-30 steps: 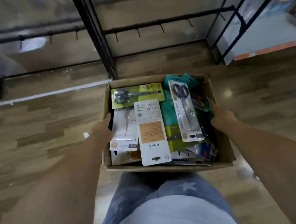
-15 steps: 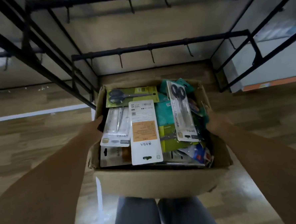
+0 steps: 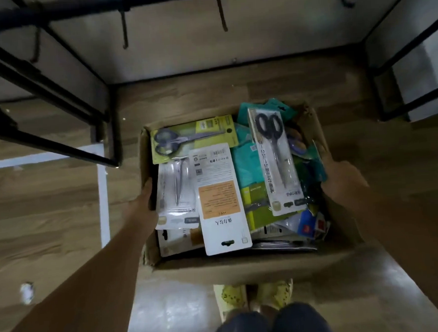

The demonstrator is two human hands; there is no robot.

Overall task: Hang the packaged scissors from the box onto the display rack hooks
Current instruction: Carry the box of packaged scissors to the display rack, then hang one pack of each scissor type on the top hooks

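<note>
Holding: both hands grip a cardboard box [image 3: 244,268] by its side walls, above a wood-grain floor [image 3: 49,214].
Display rack: a black metal frame [image 3: 41,81] stands beyond and to the left of the box; its top bar carries hooks [image 3: 124,30] that hang bare.
Box: open-topped, its long axis running away from the person, filled to the rim with overlapping packaged scissors.
White card [image 3: 221,199]: largest pack on top, face down, long axis running near to far, its hang slot at the near end.
Black-handled pack [image 3: 275,159]: lies right of centre, long axis near to far and slightly tilted, handles at the far end, blades pointing towards the person.
Green pack [image 3: 194,137]: lies crosswise along the far wall, handles to the left, blades pointing right.
Clear pack [image 3: 176,191]: sits by the left wall, slim steel blades running near to far.
Teal packs [image 3: 246,164]: partly buried under the others.
Left hand [image 3: 143,203]: clamped on the left wall, thumb inside the box against the clear pack.
Right hand [image 3: 342,181]: clamped on the right wall, fingers hidden outside it.
Feet: yellow shoes [image 3: 254,297] show just below the box.
</note>
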